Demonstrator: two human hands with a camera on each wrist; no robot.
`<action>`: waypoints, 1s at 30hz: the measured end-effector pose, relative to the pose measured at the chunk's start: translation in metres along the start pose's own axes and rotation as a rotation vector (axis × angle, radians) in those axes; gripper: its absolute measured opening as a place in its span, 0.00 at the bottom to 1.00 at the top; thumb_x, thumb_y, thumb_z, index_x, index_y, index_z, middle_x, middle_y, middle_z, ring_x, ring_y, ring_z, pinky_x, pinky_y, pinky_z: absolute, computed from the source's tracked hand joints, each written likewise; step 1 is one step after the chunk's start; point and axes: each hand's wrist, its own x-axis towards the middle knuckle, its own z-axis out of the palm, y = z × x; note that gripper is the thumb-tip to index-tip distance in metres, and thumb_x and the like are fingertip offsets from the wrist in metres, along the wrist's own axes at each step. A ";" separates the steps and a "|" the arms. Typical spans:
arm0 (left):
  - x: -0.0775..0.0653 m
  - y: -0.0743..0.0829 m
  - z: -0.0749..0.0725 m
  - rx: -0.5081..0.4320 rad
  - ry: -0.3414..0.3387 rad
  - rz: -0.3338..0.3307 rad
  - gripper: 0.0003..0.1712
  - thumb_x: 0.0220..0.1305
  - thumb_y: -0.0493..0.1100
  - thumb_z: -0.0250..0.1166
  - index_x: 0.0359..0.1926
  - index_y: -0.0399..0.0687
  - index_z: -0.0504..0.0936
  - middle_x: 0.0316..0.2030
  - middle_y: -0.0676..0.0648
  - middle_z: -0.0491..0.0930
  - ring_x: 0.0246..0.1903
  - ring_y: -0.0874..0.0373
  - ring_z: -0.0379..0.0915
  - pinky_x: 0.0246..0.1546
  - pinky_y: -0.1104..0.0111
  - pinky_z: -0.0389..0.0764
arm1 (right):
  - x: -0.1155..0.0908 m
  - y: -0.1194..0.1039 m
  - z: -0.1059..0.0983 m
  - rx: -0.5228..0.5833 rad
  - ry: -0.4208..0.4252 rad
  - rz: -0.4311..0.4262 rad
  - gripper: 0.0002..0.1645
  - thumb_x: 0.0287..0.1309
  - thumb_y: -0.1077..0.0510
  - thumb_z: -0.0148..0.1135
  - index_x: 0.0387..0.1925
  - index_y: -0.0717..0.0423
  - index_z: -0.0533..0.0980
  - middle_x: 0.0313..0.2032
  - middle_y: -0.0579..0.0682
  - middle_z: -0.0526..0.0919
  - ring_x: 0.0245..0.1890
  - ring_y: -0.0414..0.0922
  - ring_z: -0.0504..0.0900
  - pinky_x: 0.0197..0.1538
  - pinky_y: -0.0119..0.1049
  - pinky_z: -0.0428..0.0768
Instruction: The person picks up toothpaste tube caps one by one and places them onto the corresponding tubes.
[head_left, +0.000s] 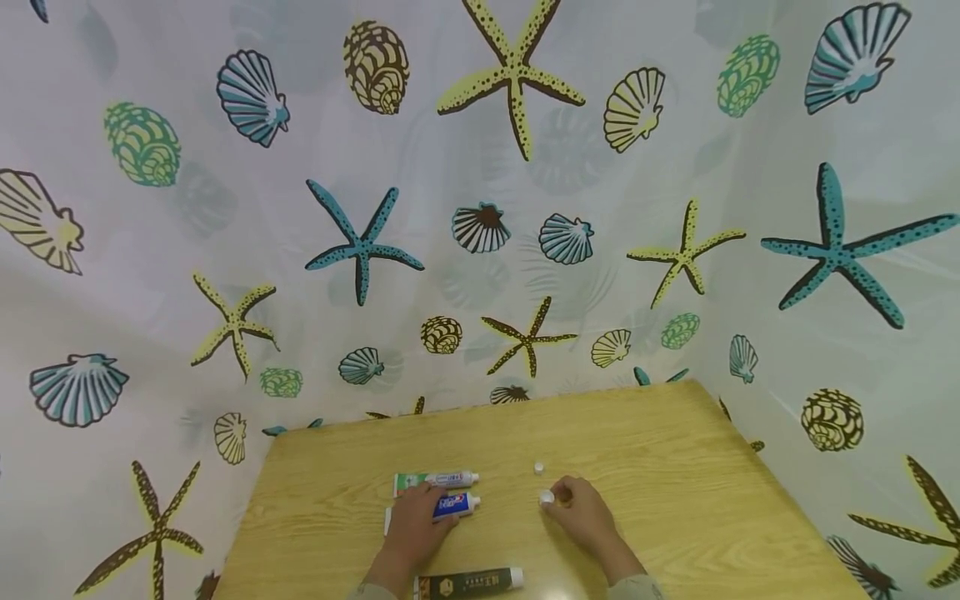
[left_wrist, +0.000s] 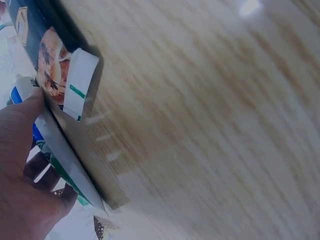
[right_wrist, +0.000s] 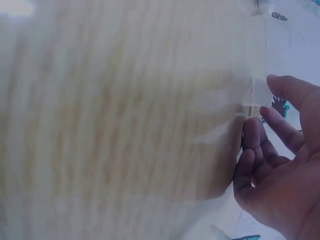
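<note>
On the wooden table, my left hand [head_left: 414,527] grips a blue and white toothpaste tube [head_left: 456,504], its thumb along one edge and its fingers at the other. The left wrist view shows the same tube [left_wrist: 62,155] lying edge-on, partly covered by the hand. To the right, my right hand [head_left: 585,512] pinches a small white cap [head_left: 547,497] between thumb and index finger. Another white cap [head_left: 538,468] stands just beyond it. A green and white toothpaste tube [head_left: 456,479] lies past the left hand, its lower end partly hidden.
Nearer the table's front edge lies a dark toothpaste tube [head_left: 472,582] with a white cap end. The wooden table [head_left: 675,450] is enclosed at the back and sides by a white curtain [head_left: 442,375] printed with shells and starfish.
</note>
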 end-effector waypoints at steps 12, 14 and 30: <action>0.001 0.003 -0.002 -0.005 -0.021 0.011 0.26 0.66 0.54 0.76 0.57 0.43 0.84 0.53 0.41 0.82 0.54 0.41 0.80 0.59 0.40 0.78 | -0.004 -0.002 -0.006 0.106 -0.028 0.013 0.20 0.65 0.52 0.74 0.49 0.61 0.80 0.45 0.52 0.84 0.45 0.46 0.82 0.49 0.44 0.85; 0.000 0.002 -0.001 -0.006 -0.033 0.012 0.26 0.67 0.54 0.75 0.58 0.43 0.83 0.53 0.40 0.82 0.55 0.41 0.79 0.59 0.38 0.77 | -0.005 -0.002 -0.006 0.135 -0.017 0.009 0.19 0.64 0.53 0.74 0.49 0.61 0.79 0.43 0.53 0.84 0.43 0.46 0.83 0.48 0.43 0.86; -0.007 0.002 -0.003 -0.041 -0.065 0.024 0.22 0.67 0.55 0.75 0.53 0.48 0.82 0.56 0.39 0.82 0.55 0.38 0.80 0.48 0.38 0.82 | -0.019 0.007 -0.013 0.271 -0.075 -0.045 0.21 0.65 0.53 0.75 0.51 0.62 0.79 0.48 0.57 0.87 0.46 0.48 0.88 0.48 0.41 0.89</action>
